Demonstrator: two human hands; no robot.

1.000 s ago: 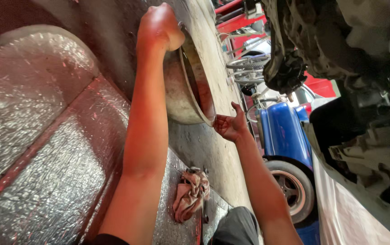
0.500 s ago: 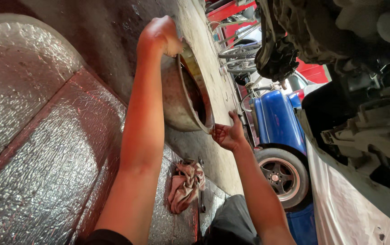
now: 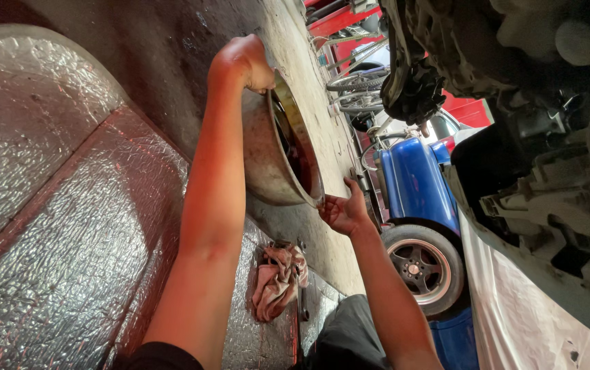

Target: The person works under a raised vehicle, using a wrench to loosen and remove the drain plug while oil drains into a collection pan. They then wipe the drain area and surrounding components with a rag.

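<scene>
Item: metal drain basin (image 3: 267, 164), wide, round and shallow, with dark liquid inside; set on the concrete floor (image 3: 171, 62) beside the foil-faced mat (image 3: 68, 240), under the vehicle underbody (image 3: 514, 137).

Left hand (image 3: 243, 63): closed over the far rim. Right hand (image 3: 343, 211): fingers half curled, touching the near rim; a full grip cannot be confirmed.

Handling, as judged: rigid, fairly heavy with its contents, probably oily and slippery, prone to slopping. Best held at opposite rim points and kept level.

Nearby: crumpled rag (image 3: 278, 281), blue car (image 3: 418, 199).

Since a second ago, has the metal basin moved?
Yes: the basin has slid slightly nearer the crumpled rag, left hand gripping its rim.
</scene>
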